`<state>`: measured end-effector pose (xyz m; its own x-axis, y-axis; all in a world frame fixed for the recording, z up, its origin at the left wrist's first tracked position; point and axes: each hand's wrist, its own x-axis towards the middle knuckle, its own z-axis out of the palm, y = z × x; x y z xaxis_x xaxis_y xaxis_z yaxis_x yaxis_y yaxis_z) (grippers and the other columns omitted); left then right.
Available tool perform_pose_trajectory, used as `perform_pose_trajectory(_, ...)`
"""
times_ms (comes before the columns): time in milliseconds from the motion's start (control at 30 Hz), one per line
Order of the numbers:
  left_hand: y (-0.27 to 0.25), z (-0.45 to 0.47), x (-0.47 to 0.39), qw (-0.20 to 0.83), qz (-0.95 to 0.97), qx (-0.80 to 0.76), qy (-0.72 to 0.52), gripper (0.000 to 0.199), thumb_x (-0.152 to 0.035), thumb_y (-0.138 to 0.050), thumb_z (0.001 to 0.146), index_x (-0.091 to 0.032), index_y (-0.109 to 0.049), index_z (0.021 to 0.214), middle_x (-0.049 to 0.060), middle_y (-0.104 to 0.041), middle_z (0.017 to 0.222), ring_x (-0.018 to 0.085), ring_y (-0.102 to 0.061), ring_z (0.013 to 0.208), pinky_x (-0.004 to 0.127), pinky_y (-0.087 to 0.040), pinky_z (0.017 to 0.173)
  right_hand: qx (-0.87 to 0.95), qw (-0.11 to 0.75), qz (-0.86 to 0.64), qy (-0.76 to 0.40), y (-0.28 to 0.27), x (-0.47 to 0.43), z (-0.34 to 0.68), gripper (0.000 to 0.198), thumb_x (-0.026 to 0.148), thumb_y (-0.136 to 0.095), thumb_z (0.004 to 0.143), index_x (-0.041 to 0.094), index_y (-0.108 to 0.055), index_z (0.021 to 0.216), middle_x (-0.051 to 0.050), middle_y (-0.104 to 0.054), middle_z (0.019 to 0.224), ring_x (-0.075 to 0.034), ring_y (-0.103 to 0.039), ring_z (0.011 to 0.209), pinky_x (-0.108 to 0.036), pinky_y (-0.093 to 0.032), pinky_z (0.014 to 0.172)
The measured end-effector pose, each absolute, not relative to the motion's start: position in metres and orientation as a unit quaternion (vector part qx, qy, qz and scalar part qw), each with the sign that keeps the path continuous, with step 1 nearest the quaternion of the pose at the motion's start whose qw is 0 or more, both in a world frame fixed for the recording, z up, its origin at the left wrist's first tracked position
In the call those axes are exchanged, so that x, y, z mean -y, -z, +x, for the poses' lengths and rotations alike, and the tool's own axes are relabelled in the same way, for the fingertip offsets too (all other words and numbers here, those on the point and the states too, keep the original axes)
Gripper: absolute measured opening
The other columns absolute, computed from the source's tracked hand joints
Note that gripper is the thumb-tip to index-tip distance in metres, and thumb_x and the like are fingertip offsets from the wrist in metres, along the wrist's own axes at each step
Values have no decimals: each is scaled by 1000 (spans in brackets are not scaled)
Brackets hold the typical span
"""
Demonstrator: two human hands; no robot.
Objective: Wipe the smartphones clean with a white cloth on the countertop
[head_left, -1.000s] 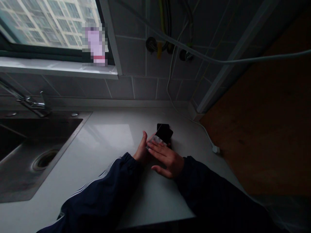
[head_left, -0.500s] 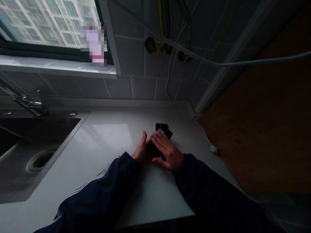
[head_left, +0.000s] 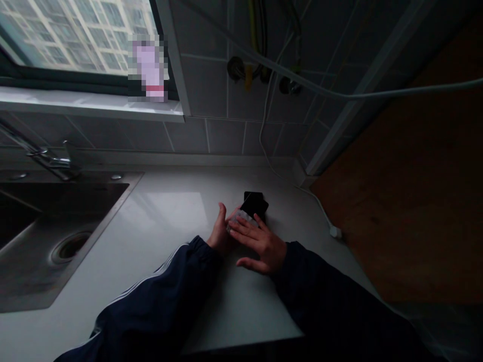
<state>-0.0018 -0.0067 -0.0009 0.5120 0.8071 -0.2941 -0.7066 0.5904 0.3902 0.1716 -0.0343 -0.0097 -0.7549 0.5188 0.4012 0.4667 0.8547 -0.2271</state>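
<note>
My left hand [head_left: 220,235] is closed around the near part of a black smartphone [head_left: 255,205], thumb pointing up along its left side. The phone is tilted, with its dark, glossy face up. Across its lower part lies a crumpled, pale grey wiping cloth [head_left: 241,216], possibly a tissue. My right hand [head_left: 262,245] presses this cloth onto the phone with nearly flat fingers, thumb held apart, and keeps hold of it that way. Behind the phone a second flat black object [head_left: 253,194] shows on the counter, mostly covered, so its kind is unclear.
The white countertop [head_left: 162,221] carries a steel sink [head_left: 94,246] with a faucet [head_left: 56,163] at left. A white cable [head_left: 319,201] ends in a plug [head_left: 335,232] near the brown wooden panel [head_left: 396,211] at right. Another cable [head_left: 362,95] hangs across above.
My right hand has drawn the cloth down the phone toward me, baring more of its upper part. My left hand still holds the phone. The view has shifted slightly.
</note>
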Motion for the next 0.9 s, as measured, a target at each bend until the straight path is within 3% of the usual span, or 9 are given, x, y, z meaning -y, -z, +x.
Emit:
perform_pose_trajectory(133, 3, -2, 7, 866, 124, -218, -432, 74, -68, -29, 98, -15, -54, 143, 17, -73, 110, 28, -74, 92, 42, -58, 85, 919, 254, -300, -27, 20, 20, 181, 61, 53, -41, 103, 17, -44, 152, -14, -46, 156, -26, -31, 153, -55, -4, 127)
perform_pose_trajectory(333, 6, -3, 6, 891, 231, -151, -361, 56, -55, -31, 102, -29, -42, 151, 13, -72, 110, 27, -73, 66, 43, -60, 54, 882, 283, -376, -6, 13, 8, 192, 63, 51, -35, 105, 16, -33, 158, -17, -37, 161, -29, -25, 155, -62, -15, 124)
perform_pose_trajectory(433, 8, -3, 6, 885, 280, -134, -348, 53, -52, -37, 101, -28, -43, 148, 13, -72, 108, 28, -73, 61, 41, -59, 48, 867, 284, -409, -13, 8, 6, 196, 66, 51, -36, 105, 18, -25, 161, -16, -33, 163, -30, -23, 155, -65, -17, 122)
perform_pose_trajectory(700, 2, -1, 9, 890, 264, -130, -348, 58, -57, -32, 102, -29, -40, 152, 15, -71, 113, 27, -73, 63, 40, -59, 50, 868, 283, -407, -19, 7, 9, 193, 72, 57, -37, 103, 16, -26, 161, -17, -33, 163, -32, -21, 155, -67, -16, 122)
perform_pose_trajectory(900, 2, -2, 6, 868, 127, -241, -416, 70, -63, -33, 100, -12, -56, 140, 18, -74, 105, 28, -75, 81, 39, -59, 73, 911, 264, -315, -33, 9, 27, 176, 76, 64, -40, 99, 13, -38, 155, -16, -43, 158, -30, -26, 154, -61, -9, 125)
